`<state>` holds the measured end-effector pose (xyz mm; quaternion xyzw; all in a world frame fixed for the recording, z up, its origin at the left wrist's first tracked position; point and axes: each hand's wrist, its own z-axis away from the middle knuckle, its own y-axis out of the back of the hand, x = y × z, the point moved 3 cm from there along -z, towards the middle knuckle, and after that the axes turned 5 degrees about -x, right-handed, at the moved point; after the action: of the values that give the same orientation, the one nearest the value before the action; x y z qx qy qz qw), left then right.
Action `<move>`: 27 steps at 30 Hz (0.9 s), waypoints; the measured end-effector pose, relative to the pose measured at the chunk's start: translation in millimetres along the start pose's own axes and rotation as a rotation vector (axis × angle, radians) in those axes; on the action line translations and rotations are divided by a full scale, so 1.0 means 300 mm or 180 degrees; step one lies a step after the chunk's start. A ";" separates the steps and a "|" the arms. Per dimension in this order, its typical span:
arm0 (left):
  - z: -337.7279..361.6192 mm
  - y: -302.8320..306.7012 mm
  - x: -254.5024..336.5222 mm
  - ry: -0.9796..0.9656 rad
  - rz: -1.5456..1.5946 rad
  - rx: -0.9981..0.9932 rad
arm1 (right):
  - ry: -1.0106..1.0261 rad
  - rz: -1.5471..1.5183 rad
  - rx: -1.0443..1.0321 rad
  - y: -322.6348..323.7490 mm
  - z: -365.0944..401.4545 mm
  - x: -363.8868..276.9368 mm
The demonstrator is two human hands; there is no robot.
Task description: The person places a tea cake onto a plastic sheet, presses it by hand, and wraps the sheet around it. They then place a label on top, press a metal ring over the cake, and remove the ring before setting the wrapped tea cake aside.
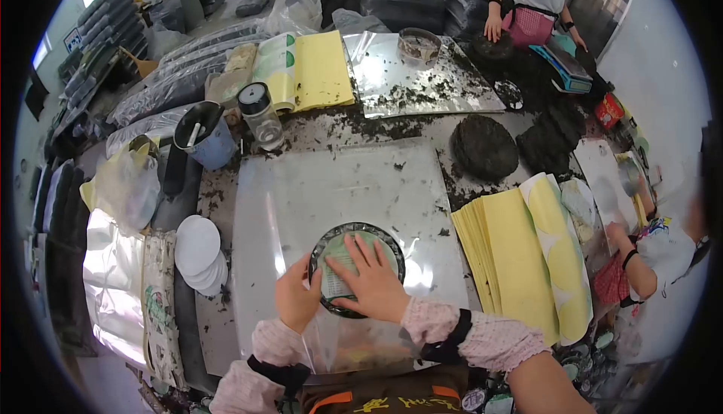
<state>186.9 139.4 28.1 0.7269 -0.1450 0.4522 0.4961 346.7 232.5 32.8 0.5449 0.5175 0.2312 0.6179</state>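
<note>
1. Disc: dark and round, with a green label on top. It lies flat on the clear sheet, toward the table's 6 o'clock edge.
2. Right hand: rests flat on the label. The fingers are spread and released, pointing to 11 o'clock.
3. Left hand: sits at the disc's 9 o'clock. The fingers are curled around the rim, thumb up.
4. Around the disc: white rounds at 9 o'clock, yellow sheets at 3 o'clock, a jar at 11 o'clock, and a dark cake at 1 o'clock.

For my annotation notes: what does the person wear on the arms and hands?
The left hand and right hand are bare, no gloves. Each forearm wears a pink, finely patterned sleeve cover; a black band crosses each one.
</note>
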 end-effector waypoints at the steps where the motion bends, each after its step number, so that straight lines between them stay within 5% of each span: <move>1: -0.009 0.003 0.030 0.0060 0.0020 -0.0002 | 0.0000 0.0125 -0.0001 0.001 -0.012 -0.005; 4: 0.031 0.005 0.340 -0.1600 -0.0246 0.0275 | -0.0006 0.0222 -0.0049 -0.081 -0.007 0.011; 8: 0.039 -0.023 0.374 -0.1629 -0.0533 0.0106 | -0.0449 -0.0362 0.0282 0.105 0.037 0.062; 10: 0.082 -0.001 0.350 -0.1415 -0.0610 0.0046 | -0.0649 -0.0692 0.0534 -0.046 0.058 0.173; 12: 0.135 0.022 0.334 -0.1053 -0.0818 -0.0015 | -0.0390 -0.1554 0.0861 -0.032 -0.036 0.036; 15: 0.191 0.094 0.333 -0.0341 -0.1168 -0.0424 | 0.0412 -0.1986 -0.0190 -0.206 -0.040 -0.142; 19: 0.227 0.148 0.179 -0.0065 -0.0747 -0.0018 | 0.1228 -0.1969 -0.1249 -0.254 -0.004 -0.176; 20: 0.213 0.135 0.082 0.0128 -0.0383 -0.0022 | 0.0684 -0.1445 -0.2199 -0.099 -0.031 -0.176; 24: 0.205 0.222 -0.296 0.0564 0.0817 -0.0394 | 0.0302 -0.1315 0.0034 0.079 0.104 -0.049; 27: 0.213 0.449 -0.238 -0.0104 -0.0340 -0.0917 | 0.0009 -0.1145 0.0612 0.090 0.248 0.005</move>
<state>91.9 5.2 44.1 0.6621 -0.1776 0.3878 0.6162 421.1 209.6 47.3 0.4999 0.6271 0.0674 0.5936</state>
